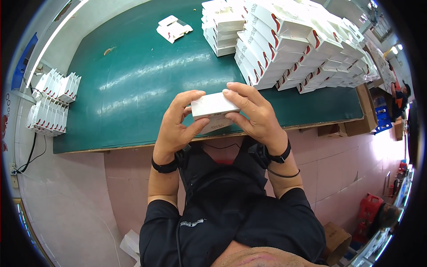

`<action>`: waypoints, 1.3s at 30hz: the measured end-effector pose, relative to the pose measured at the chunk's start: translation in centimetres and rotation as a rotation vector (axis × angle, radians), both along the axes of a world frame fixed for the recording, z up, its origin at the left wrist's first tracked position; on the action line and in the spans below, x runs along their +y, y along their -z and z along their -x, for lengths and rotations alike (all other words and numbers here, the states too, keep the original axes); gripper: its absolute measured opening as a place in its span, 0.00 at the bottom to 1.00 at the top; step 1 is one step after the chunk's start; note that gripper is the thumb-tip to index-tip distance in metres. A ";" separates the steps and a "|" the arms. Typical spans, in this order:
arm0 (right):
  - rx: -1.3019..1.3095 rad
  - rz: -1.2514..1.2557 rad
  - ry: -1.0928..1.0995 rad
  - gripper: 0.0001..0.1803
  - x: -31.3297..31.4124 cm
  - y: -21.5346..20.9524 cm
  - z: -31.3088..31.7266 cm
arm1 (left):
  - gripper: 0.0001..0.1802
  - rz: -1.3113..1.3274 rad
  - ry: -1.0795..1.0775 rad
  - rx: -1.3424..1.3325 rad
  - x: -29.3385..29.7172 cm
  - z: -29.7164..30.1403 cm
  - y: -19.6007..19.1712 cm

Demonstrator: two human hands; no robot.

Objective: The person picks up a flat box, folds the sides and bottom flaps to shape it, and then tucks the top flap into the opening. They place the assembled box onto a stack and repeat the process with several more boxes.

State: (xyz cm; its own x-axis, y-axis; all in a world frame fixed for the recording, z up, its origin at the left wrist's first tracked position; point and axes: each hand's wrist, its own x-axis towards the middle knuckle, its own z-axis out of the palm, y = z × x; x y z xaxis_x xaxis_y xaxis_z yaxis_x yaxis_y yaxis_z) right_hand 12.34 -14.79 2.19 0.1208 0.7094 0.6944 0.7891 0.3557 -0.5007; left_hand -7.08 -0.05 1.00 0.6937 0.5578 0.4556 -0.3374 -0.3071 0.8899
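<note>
Between my two hands is a small white cardboard box [214, 104], held up just over the near edge of the green table [147, 71]. My left hand [180, 120] grips its left end, thumb on the near face and fingers around the far side. At the right end, my right hand [253, 109] grips it the same way. The box looks closed, with small dark print on its near side. Its far side and underside are hidden.
A large stack of white boxes with red marks [284, 49] fills the table's far right, beside a smaller stack [223, 29]. An unfolded white carton [173, 29] lies at the back. White boxes [51, 109] stand in rows at the far left. A brown carton [367, 111] adjoins the right edge.
</note>
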 end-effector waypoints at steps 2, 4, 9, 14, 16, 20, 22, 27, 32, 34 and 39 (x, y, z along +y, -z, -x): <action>0.005 -0.002 -0.001 0.29 0.0 0.0 0.0 | 0.25 -0.105 -0.012 0.032 0.3 0.1 -0.3; 0.018 -0.004 -0.004 0.29 0.0 0.3 0.0 | 0.25 -0.313 -0.034 0.095 0.7 0.3 -0.4; 0.061 0.022 -0.019 0.25 -0.2 0.6 0.0 | 0.24 -0.323 -0.051 0.133 0.7 0.4 -0.5; 0.070 0.044 -0.036 0.20 -0.1 0.8 -0.3 | 0.22 -0.397 -0.050 0.151 0.9 0.2 -0.6; 0.075 0.049 -0.037 0.21 -0.2 0.7 -0.2 | 0.22 -0.369 -0.050 0.146 0.9 0.2 -0.6; 0.085 0.036 -0.031 0.23 -0.2 0.4 -0.2 | 0.23 -0.329 -0.039 0.135 1.0 0.4 -0.3; 0.087 -0.014 -0.019 0.26 0.0 0.3 -0.3 | 0.24 -0.277 -0.021 0.109 0.8 0.2 -0.2; 0.113 -0.009 0.003 0.29 -0.3 -0.4 -0.3 | 0.27 -0.190 0.024 0.020 0.7 -0.2 0.0; 0.122 -0.032 -0.014 0.30 -0.9 -0.8 -0.2 | 0.31 -0.314 0.003 -0.012 0.8 0.0 0.4; 0.127 -0.066 -0.010 0.31 -1.0 -0.7 -0.1 | 0.31 -0.306 -0.023 -0.062 1.0 -0.2 0.6; 0.084 -0.167 0.142 0.31 -1.0 -0.1 -0.3 | 0.32 -0.015 -0.091 -0.110 0.3 -0.3 2.2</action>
